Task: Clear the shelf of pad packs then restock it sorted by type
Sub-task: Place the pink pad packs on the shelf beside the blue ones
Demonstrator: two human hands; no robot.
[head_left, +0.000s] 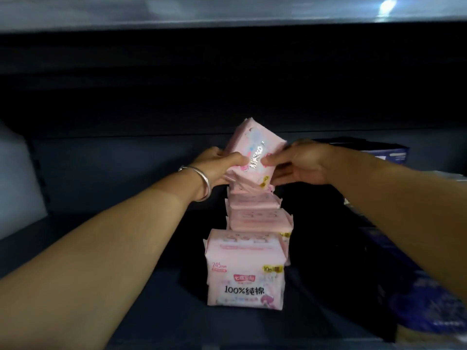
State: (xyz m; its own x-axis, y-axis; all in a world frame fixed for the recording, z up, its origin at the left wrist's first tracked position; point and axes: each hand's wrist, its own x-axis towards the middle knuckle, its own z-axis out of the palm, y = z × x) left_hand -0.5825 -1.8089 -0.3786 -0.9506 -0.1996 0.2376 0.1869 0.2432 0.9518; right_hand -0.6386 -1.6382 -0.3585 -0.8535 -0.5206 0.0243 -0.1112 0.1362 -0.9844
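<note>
At the back of the shelf, left hand and right hand pinching a tilted pink pad pack; risking toppling the pink row while wedging it in.

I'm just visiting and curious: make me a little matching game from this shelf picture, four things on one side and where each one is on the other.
Things:
1. tilted pink pack
2. front pink pack
3. bracelet
4. dark blue packs

Places:
A. on the left wrist
B. at the right side of the shelf
C. held by the left hand and right hand, at the back of the row
D. standing nearest the camera, at the front of the row

Pairs: 1-C, 2-D, 3-A, 4-B
</note>
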